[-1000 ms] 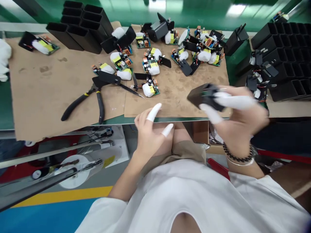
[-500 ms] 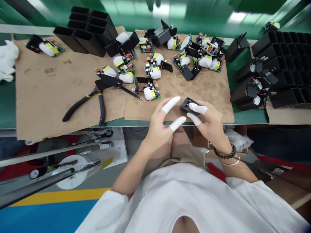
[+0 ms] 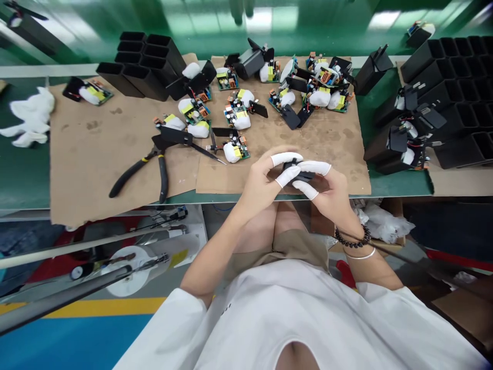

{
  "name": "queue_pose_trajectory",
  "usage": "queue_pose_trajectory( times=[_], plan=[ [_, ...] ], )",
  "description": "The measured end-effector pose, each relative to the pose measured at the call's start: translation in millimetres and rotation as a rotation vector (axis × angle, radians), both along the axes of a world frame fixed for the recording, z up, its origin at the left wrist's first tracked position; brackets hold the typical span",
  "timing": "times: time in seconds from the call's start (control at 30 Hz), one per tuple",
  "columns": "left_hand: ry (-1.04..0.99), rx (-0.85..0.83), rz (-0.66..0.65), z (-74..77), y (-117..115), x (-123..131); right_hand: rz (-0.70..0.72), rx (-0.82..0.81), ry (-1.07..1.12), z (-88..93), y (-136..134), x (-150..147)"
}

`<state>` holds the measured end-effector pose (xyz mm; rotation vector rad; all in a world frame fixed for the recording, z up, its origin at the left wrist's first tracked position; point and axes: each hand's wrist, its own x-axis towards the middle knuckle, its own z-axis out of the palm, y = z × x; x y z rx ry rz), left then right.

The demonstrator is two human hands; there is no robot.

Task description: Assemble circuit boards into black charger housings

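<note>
A small black plastic case point(image 3: 304, 176) is between my two hands, just above the cardboard near the bench's front edge. My left hand point(image 3: 265, 179) grips its left side with thumb and forefinger. From the right, my right hand point(image 3: 330, 189) holds it too, fingers on top and thumb at the near side. White finger cots cover the thumbs and forefingers. The fingers hide much of the case. Left of my hands lies a circuit board point(image 3: 235, 151) with white putty-like filler and yellow tape. Pliers point(image 3: 163, 174) with black handles and a screwdriver point(image 3: 204, 152) lie further left.
Several circuit boards point(image 3: 323, 97) with black end plates lie across the cardboard point(image 3: 88, 169). Upright black housings stand in blocks at the back left point(image 3: 144, 77) and right point(image 3: 458, 118). A white glove point(image 3: 33, 115) lies at the far left. Metal rods point(image 3: 96, 246) are below the bench.
My left thumb and forefinger have closed onto the black case, which my right hand was holding before. The whole view has shifted slightly.
</note>
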<state>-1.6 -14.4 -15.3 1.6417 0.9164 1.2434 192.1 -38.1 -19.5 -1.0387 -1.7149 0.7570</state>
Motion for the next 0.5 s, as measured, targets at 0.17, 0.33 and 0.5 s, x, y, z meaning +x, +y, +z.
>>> queue_pose_trajectory(
  times=[0.17,0.33,0.5],
  plan=[
    [0.136,-0.005,-0.055,1.5,4.9,-15.7,0.021,0.127,-0.14,4.9,1.5,2.7],
    [0.063,-0.004,-0.039,-1.2,-0.8,-21.8,0.002,0.172,-0.162,13.4,-2.7,3.9],
    [-0.035,0.005,0.269,-13.9,-28.1,-27.0,-0.251,0.143,-0.138,4.1,-4.6,-2.4]
  ],
)
